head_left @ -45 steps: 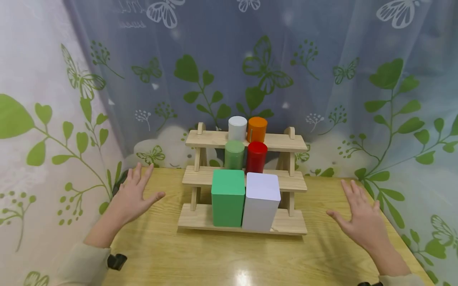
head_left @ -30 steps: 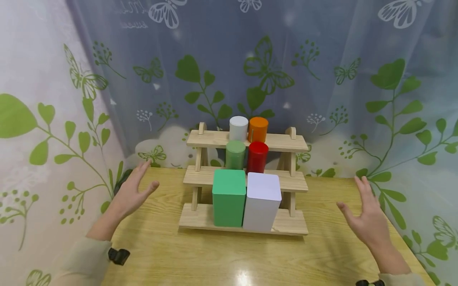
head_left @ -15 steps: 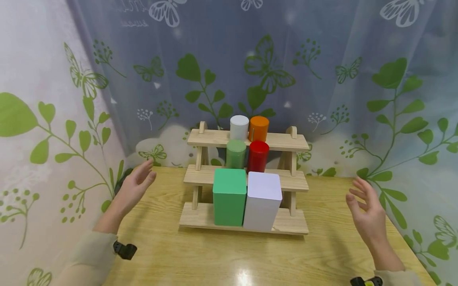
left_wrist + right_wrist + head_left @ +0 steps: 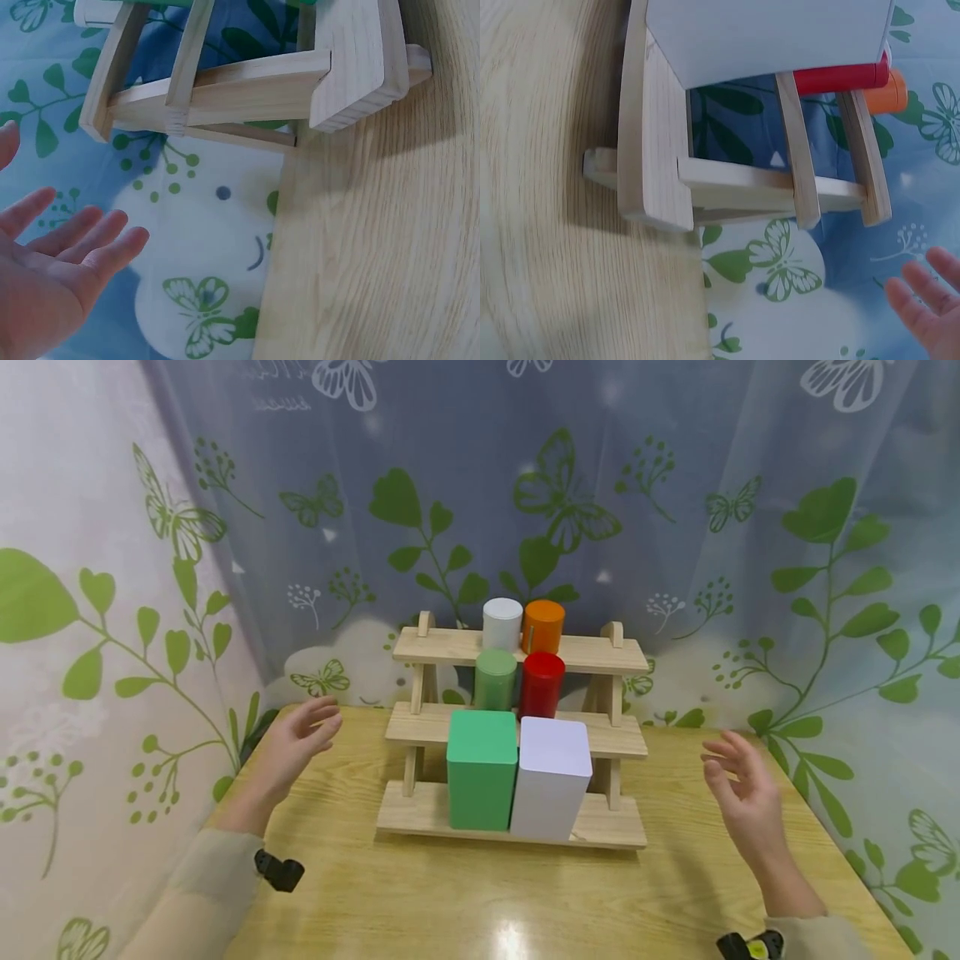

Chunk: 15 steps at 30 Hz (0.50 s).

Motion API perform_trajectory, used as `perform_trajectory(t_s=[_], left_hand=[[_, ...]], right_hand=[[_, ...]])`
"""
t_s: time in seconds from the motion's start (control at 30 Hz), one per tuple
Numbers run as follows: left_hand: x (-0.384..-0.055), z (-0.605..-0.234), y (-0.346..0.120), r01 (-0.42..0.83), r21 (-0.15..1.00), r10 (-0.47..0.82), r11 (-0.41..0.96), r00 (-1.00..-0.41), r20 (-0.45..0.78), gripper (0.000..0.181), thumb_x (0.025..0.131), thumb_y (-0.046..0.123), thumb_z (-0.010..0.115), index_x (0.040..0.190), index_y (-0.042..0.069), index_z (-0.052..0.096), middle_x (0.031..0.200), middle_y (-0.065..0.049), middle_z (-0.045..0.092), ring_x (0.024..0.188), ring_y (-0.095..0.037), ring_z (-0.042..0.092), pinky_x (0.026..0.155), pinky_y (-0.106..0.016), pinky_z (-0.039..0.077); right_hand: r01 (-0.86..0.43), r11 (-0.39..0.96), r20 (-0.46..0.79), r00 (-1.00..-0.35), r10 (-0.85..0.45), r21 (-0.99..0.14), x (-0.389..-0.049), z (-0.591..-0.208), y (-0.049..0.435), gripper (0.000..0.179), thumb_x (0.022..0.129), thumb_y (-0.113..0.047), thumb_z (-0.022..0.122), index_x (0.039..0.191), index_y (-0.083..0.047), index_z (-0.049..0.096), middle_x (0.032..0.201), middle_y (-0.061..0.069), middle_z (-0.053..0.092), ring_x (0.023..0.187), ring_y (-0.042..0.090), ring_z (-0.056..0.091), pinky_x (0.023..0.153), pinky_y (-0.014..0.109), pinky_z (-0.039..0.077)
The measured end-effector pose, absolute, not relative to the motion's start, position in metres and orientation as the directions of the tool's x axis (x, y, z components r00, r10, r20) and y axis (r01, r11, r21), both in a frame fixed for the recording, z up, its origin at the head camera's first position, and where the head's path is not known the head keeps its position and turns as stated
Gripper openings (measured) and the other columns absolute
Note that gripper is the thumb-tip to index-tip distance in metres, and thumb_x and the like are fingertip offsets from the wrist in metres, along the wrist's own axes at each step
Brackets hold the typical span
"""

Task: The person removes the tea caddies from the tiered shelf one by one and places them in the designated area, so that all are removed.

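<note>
A three-tier wooden shelf point(image 4: 420, 814) stands mid-table in the head view. Its bottom tier bears a green box point(image 4: 482, 781) and a white box point(image 4: 551, 789), side by side. Behind them on the middle tier are a light green cylinder point(image 4: 494, 681) and a red cylinder point(image 4: 542, 685). A white cylinder point(image 4: 502, 625) and an orange cylinder point(image 4: 543, 625) sit on top. Left of the shelf hovers my left hand point(image 4: 288, 752), fingers loosely bent, holding nothing. My right hand point(image 4: 746, 797) is likewise bare on the shelf's right, apart from it.
The wooden table point(image 4: 420, 902) runs under the shelf. A leaf-and-butterfly patterned curtain point(image 4: 465, 485) hangs behind it and along both sides. A dark object point(image 4: 258, 735) lies at the table's back left corner, partly hidden by the left hand.
Both hands have drawn inward a little toward the shelf, and their fingers have gone from spread to loosely bent. The shelf and the things on it stay as they were.
</note>
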<state>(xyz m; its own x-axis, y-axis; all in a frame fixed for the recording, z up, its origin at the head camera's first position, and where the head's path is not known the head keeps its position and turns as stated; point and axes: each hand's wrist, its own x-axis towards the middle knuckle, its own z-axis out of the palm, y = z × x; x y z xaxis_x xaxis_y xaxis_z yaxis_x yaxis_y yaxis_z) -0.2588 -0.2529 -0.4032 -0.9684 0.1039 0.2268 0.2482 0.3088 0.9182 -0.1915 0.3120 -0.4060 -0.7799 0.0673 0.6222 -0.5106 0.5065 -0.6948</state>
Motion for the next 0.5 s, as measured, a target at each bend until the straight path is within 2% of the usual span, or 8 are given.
perform_trajectory(t_s=[0.2,0.4,0.5], left_hand=[[-0.269,-0.411,-0.246,0.168,0.963,0.106,0.213,-0.983,0.148,0.064,0.093,0.035,0.056,0.144,0.005,0.031,0.142,-0.019,0.034,0.123,-0.035,0.039,0.094,-0.044,0.042],[-0.276,-0.419,-0.238,0.143,0.973,0.106,0.181,-0.986,0.125,0.06,0.092,0.033,0.059,0.141,0.006,0.037,0.14,-0.018,0.037,0.122,-0.034,0.042,0.093,-0.043,0.043],[-0.28,-0.424,-0.235,0.139,0.974,0.104,0.181,-0.987,0.122,0.06,0.091,0.033,0.059,0.141,0.009,0.037,0.14,-0.018,0.038,0.121,-0.033,0.043,0.092,-0.041,0.045]], right_hand=[[-0.553,0.468,0.623,-0.782,-0.005,-0.69,-0.194,-0.404,0.299,0.05,0.091,0.006,0.051,0.138,-0.002,0.039,0.121,0.005,0.054,0.107,0.008,0.053,0.079,0.01,0.043],[-0.59,0.385,0.609,-0.788,-0.085,-0.709,-0.196,-0.406,0.285,0.052,0.09,0.008,0.051,0.139,-0.001,0.037,0.125,0.015,0.05,0.112,0.013,0.05,0.083,0.013,0.043],[-0.607,0.347,0.607,-0.785,-0.123,-0.715,-0.199,-0.408,0.28,0.052,0.089,0.01,0.05,0.139,0.001,0.037,0.127,0.013,0.049,0.114,0.015,0.049,0.086,0.015,0.042]])
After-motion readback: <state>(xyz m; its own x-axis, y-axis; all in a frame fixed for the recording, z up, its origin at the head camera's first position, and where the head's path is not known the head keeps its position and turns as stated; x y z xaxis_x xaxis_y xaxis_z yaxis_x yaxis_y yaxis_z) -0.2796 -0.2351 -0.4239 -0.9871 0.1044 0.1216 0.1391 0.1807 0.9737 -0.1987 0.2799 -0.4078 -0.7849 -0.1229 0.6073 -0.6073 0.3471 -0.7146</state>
